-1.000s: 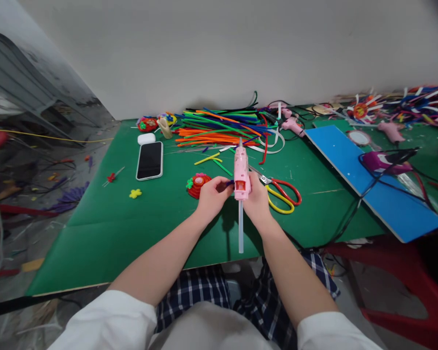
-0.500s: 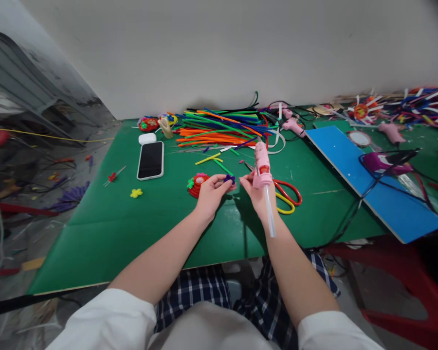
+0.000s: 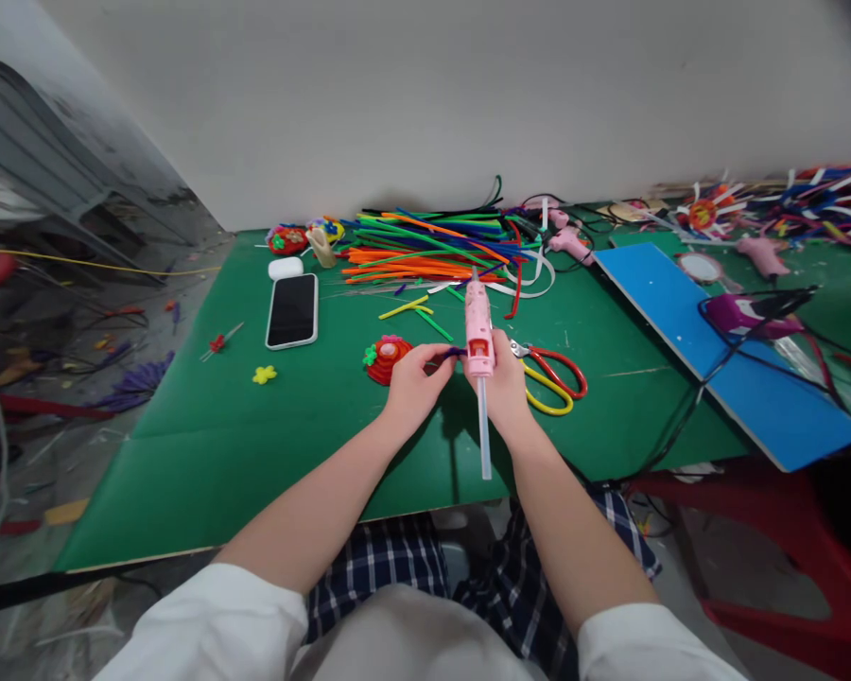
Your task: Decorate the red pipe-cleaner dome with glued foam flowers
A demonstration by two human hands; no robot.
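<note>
My left hand (image 3: 418, 383) is closed in a pinch on a small dark purple pipe-cleaner piece (image 3: 455, 352). Close on its right, my right hand (image 3: 509, 383) is wrapped round a pink hot glue gun (image 3: 479, 317), whose nozzle points away from me and whose clear glue stick juts out toward me. The right fingertips are mostly hidden behind the gun; they lie at the purple piece. A red coiled pipe-cleaner piece (image 3: 389, 363) with small green and pink flowers rests beside my left hand. Scissors (image 3: 557, 378) with red and yellow handles lie to the right of my right hand.
Behind my hands lies a pile of coloured pipe cleaners (image 3: 425, 248). A phone (image 3: 292, 312), a white case (image 3: 285, 270) and a yellow flower (image 3: 264, 375) are on the left. At right are a blue board (image 3: 709, 340) and a purple device (image 3: 748, 317) with black cables.
My right hand and the glue gun have moved left, up against the left hand. The purple piece has turned and shows less between the fingers. More of the scissors is now visible.
</note>
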